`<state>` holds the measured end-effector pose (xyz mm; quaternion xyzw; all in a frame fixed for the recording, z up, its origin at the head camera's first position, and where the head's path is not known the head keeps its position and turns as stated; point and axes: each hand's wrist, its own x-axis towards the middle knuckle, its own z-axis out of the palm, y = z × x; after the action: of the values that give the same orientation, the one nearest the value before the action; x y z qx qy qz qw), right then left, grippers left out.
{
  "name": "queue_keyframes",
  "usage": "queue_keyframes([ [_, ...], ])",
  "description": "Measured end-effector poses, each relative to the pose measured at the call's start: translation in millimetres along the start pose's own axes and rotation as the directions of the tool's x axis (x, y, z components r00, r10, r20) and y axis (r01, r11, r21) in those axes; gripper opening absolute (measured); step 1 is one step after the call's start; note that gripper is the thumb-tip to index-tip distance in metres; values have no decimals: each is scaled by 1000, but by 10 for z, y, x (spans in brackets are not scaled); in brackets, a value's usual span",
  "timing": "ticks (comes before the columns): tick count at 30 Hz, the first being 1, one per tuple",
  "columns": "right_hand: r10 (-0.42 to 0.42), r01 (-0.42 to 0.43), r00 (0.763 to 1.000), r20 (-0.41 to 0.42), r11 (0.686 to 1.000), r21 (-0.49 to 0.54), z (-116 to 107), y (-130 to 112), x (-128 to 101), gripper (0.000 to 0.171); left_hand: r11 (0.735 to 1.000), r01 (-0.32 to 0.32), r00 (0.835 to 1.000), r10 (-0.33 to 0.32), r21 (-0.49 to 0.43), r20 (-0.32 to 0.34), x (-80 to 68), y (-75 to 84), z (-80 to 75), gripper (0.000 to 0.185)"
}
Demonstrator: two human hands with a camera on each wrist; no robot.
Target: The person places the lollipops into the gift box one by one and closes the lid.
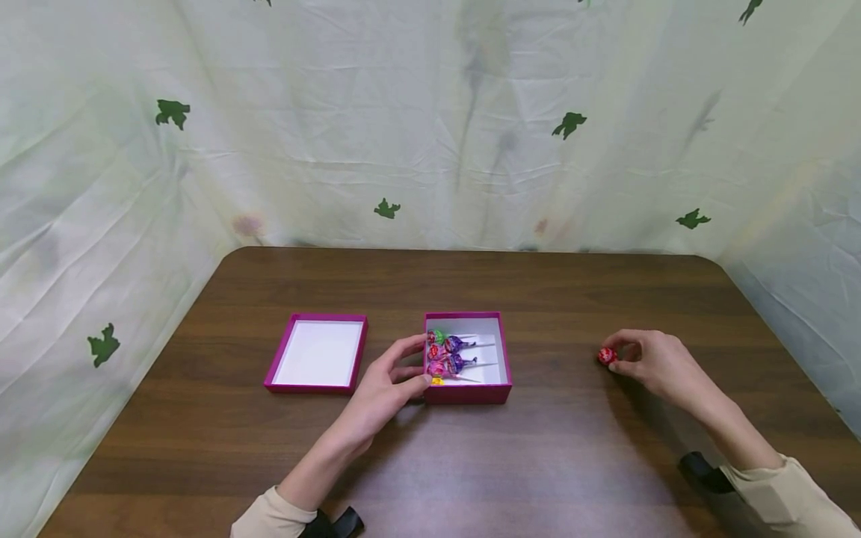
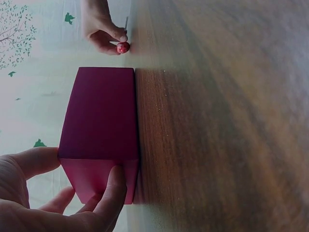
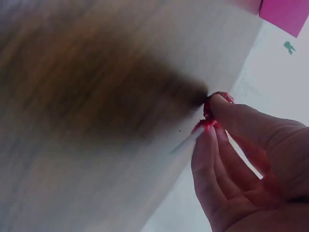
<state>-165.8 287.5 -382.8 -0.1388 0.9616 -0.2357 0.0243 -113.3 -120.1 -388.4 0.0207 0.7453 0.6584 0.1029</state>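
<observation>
A magenta box (image 1: 467, 394) with white inside stands on the table, with several wrapped lollipops (image 1: 452, 365) lying in it, their sticks pointing right. My left hand (image 1: 390, 382) grips the box at its left side; the left wrist view shows the thumb (image 2: 115, 186) against the box's side wall and another finger at its edge. Well to the right, my right hand (image 1: 662, 366) pinches a red-wrapped lollipop (image 1: 607, 356) close to the tabletop. Its white stick (image 3: 187, 141) sticks out past the fingers in the right wrist view.
Left of the box lies its magenta lid (image 1: 316, 353), white inside facing up. The brown wooden table (image 1: 538, 463) reaches back to a pale curtain (image 1: 430, 127) with green leaf shapes, which also hangs at both sides.
</observation>
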Motion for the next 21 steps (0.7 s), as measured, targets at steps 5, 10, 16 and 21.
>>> queue_keyframes([
  [5,-30,30,1000,-8,999,13,23,0,-5,25,1000,14,1000,-14,6,2,-2,0,-3,56],
  [10,-86,88,995,-41,995,54,77,-58,9,29,1000,19,1000,-19,6,4,0,-1,-7,56],
  [16,-151,158,983,-106,986,56,119,-175,44,30,1000,15,1000,-15,8,5,-1,0,-9,56],
  [21,-192,206,970,-148,974,89,119,-280,66,33,1000,20,1000,-20,3,6,-1,6,-10,56],
])
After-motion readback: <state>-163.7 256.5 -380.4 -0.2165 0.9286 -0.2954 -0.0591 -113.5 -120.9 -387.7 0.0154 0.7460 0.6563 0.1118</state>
